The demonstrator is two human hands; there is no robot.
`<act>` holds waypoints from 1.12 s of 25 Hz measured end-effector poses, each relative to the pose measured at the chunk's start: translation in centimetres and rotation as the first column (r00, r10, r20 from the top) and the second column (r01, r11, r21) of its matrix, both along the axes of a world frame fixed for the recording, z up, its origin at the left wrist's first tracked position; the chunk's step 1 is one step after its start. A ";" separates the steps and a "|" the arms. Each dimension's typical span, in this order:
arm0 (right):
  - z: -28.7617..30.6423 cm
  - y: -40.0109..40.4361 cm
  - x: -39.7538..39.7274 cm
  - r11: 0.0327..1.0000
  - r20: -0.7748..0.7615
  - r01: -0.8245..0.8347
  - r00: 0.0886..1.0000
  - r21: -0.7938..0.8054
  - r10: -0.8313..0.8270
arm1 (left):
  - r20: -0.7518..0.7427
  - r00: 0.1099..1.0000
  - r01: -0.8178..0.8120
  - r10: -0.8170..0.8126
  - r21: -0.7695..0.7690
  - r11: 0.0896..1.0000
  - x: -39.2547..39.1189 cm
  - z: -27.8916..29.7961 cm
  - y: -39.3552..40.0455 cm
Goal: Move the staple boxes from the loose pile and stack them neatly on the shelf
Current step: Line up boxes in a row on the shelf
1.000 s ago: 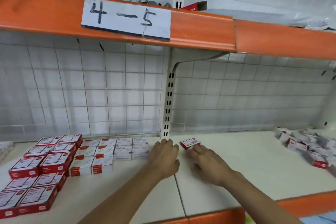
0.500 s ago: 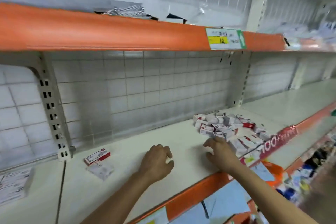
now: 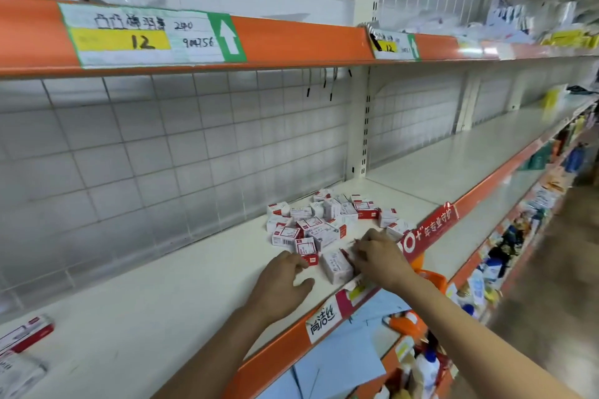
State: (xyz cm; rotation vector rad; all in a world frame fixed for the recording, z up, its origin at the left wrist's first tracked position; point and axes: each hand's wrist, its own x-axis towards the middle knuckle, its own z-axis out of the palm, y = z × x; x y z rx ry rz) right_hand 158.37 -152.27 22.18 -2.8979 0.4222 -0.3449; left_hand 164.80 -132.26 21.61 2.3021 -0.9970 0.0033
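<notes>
While only the head view is available, it shows both hands at the near edge of the loose pile (image 3: 327, 220) of staple boxes on the white shelf (image 3: 181, 301).

Head view, hands: left hand (image 3: 282, 285) lies palm-down on the shelf, fingers loosely spread, fingertips touching or just beside a red-and-white box (image 3: 306, 249) at the pile's front; no grip evident. Right hand (image 3: 379, 256) sits over the pile's near right side, fingers curled down onto boxes beneath them; whether they are pinched on one cannot be told, since the hand hides the contact. A grey-white box (image 3: 337, 267) lies between the two hands.

Head view, progress: pile looks largely undisturbed, boxes lying tilted and at mixed angles. At the far left frame edge, well apart from the pile, one red-and-white box (image 3: 24, 335) and a paler one below it (image 3: 16, 369) are partly cut off; any neat stack beyond them is out of frame. Judgement: most of the moving is left, and the step in hand is picking up the next box or boxes.

Head view, counts: hands, 2. Boxes in the pile, roughly 20 visible; exact number uncertain through overlap and blur. Boxes at left edge, 2 partly seen. Handwritten "12" price labels on the upper orange rail, 2: one large (image 3: 149, 34), one smaller further right (image 3: 393, 45).
</notes>
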 end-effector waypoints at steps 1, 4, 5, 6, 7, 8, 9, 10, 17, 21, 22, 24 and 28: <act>0.0 -0.3 -0.2 0.999 -0.005 -0.039 0.999 0.006 0.039 | -0.002 0.999 0.032 -0.032 -0.003 0.999 -0.2 0.0 -1.2; 0.4 -1.0 -0.7 0.993 -0.029 -0.101 0.994 0.061 0.103 | 0.003 0.999 0.050 -0.050 0.038 0.998 -0.6 -0.2 -3.9; 0.6 -1.1 -0.8 0.990 -0.051 -0.110 0.992 0.085 0.115 | 0.005 1.000 0.027 -0.027 0.052 0.998 -0.4 -0.2 -4.5; 0.8 -1.1 -0.8 0.988 -0.069 -0.117 0.990 0.104 0.125 | 0.006 1.000 0.008 -0.009 0.064 0.998 -0.3 -0.3 -4.8; 0.9 -1.0 -0.8 0.986 -0.082 -0.121 0.988 0.118 0.131 | 0.003 1.000 -0.003 0.003 0.081 0.997 -0.2 -0.3 -5.0; 1.0 -0.9 -0.8 0.985 -0.086 -0.120 0.988 0.126 0.131 | 0.006 1.000 -0.010 0.009 0.102 0.995 -0.1 -0.3 -5.1; 1.0 -0.8 -0.7 0.985 -0.083 -0.116 0.988 0.128 0.127 | 0.022 1.000 -0.019 0.017 0.125 0.992 0.0 -0.3 -5.0; 1.0 -0.7 -0.7 0.985 -0.078 -0.117 0.989 0.129 0.128 | 0.056 0.998 -0.034 0.026 0.148 0.988 0.0 -0.2 -4.9; 1.6 -0.8 0.1 0.933 -0.115 -0.222 0.958 0.284 0.263 | 0.257 0.959 -0.190 0.115 0.286 0.939 0.9 0.5 -2.7; 2.3 -3.2 0.1 0.919 -0.038 -0.117 0.989 0.376 0.141 | 0.336 0.929 -0.297 0.155 0.427 0.854 1.4 1.0 -2.4; 2.2 -4.0 0.2 0.952 -0.041 -0.052 0.997 0.301 0.067 | 0.342 0.927 -0.299 0.151 0.435 0.850 1.4 1.1 -2.6; 1.9 -5.2 0.2 0.989 -0.109 0.073 0.992 0.130 -0.059 | 0.342 0.933 -0.238 0.110 0.359 0.902 1.5 1.0 -3.4; 1.4 -5.6 0.9 0.984 -0.210 0.175 0.964 0.029 -0.166 | 0.260 0.963 -0.003 -0.074 0.284 0.959 1.2 0.8 -5.8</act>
